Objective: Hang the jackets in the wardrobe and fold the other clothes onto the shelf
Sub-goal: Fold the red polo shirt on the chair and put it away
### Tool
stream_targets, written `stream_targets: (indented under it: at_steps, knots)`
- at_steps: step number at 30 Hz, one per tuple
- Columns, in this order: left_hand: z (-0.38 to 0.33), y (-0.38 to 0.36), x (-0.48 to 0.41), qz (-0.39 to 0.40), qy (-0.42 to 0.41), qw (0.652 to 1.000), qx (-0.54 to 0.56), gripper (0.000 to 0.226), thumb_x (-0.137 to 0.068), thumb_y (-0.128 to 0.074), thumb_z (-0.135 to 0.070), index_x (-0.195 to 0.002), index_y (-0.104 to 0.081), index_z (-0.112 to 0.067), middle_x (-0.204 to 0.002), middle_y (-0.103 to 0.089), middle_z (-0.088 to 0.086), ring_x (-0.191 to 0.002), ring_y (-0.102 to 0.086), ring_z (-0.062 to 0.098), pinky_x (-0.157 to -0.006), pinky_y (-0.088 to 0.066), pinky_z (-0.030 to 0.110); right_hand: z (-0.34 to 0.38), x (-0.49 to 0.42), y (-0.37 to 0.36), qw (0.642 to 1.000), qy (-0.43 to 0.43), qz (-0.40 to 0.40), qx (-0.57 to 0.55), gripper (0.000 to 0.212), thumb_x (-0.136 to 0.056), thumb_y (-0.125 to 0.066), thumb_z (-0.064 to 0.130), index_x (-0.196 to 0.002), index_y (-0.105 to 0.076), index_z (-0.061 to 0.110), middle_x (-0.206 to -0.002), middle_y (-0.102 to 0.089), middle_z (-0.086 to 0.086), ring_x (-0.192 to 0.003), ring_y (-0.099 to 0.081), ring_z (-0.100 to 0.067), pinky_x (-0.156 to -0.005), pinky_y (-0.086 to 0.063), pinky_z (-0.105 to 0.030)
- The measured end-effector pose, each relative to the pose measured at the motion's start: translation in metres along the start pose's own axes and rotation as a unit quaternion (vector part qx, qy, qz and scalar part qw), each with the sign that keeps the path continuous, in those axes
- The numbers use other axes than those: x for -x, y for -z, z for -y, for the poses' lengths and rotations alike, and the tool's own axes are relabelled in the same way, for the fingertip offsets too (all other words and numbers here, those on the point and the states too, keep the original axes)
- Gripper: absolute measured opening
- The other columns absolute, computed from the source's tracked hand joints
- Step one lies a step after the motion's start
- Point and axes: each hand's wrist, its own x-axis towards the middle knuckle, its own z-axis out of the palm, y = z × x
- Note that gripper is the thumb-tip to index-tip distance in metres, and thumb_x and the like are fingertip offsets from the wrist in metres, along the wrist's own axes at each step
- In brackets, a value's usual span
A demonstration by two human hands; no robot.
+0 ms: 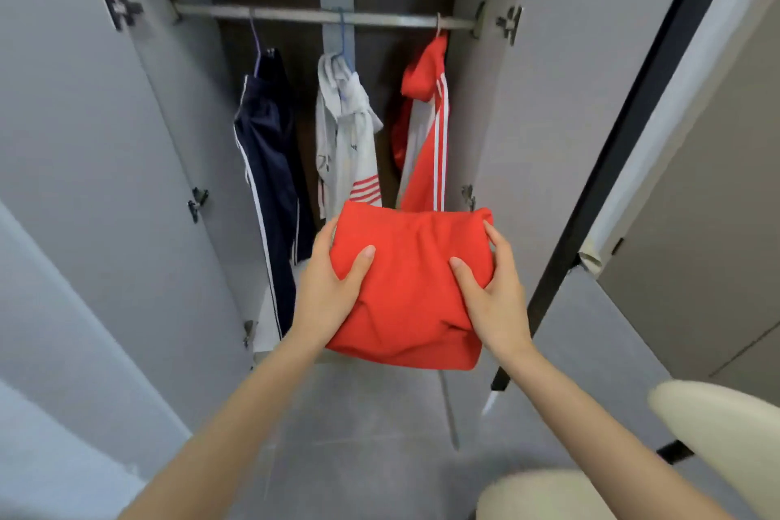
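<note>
Folded red garment: centre frame, carried before the open wardrobe, kept flat so its folds survive.
Left hand: clasps its 9 o'clock edge.
Right hand: clasps its 3 o'clock edge.

The single wide-angle view sits on the person's head and faces forward and downward, straight into the open wardrobe, from close in front of it. The hanging rail crosses the upper part of the frame, the left door and right door fan out to the side edges, and the floor fills the bottom. The left forearm and right forearm enter from the lower edge and converge on the centre, where the left grip and right grip, holding a folded red garment, sit close below the lens. Straight edges lean and bow toward the frame's borders.
</note>
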Motion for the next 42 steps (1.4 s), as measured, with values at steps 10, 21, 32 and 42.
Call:
stream_targets:
  at_steps: [10,21,32,42]
  knots:
    - [-0.183,0.114,-0.149,-0.049,-0.109,0.993,-0.018,0.063,-0.091,-0.06,-0.045,-0.145,-0.035,-0.029,-0.137,-0.051,-0.01,-0.119,-0.051,0.008,-0.094,-0.035,0.019,0.211,-0.148,-0.01,0.989,0.142,-0.027,-0.024,0.059,-0.091,-0.064,0.031,-0.143,-0.036,0.03,-0.12,-0.047,0.025,-0.092,-0.043,0.033,-0.078,-0.029,0.01]
    - [-0.262,0.124,-0.305,-0.086,-0.193,0.977,-0.031,0.064,-0.091,-0.058,-0.049,-0.146,-0.034,-0.028,-0.14,-0.049,-0.007,-0.126,-0.048,0.013,-0.096,-0.033,0.022,0.301,-0.306,-0.025,0.969,0.229,-0.076,-0.046,0.059,-0.091,-0.065,0.03,-0.144,-0.037,0.027,-0.138,-0.046,0.009,-0.106,-0.036,0.013,-0.086,-0.025,0.0]
    - [-0.309,0.103,-0.512,-0.113,-0.208,0.972,-0.005,0.064,-0.089,-0.064,-0.042,-0.145,-0.039,-0.022,-0.14,-0.052,-0.001,-0.127,-0.049,0.021,-0.11,-0.037,0.04,0.351,-0.516,-0.063,0.959,0.266,-0.069,-0.071,0.06,-0.089,-0.066,0.026,-0.142,-0.038,0.027,-0.139,-0.05,0.003,-0.124,-0.05,-0.014,-0.099,-0.034,-0.02]
    - [-0.323,0.113,-0.679,-0.107,-0.209,0.972,0.008,0.067,-0.088,-0.067,-0.037,-0.146,-0.039,-0.021,-0.144,-0.047,0.002,-0.129,-0.047,0.021,-0.111,-0.036,0.038,0.385,-0.676,-0.123,0.962,0.262,-0.045,-0.062,0.063,-0.087,-0.068,0.025,-0.143,-0.038,0.025,-0.14,-0.05,0.0,-0.126,-0.049,-0.02,-0.109,-0.037,-0.038]
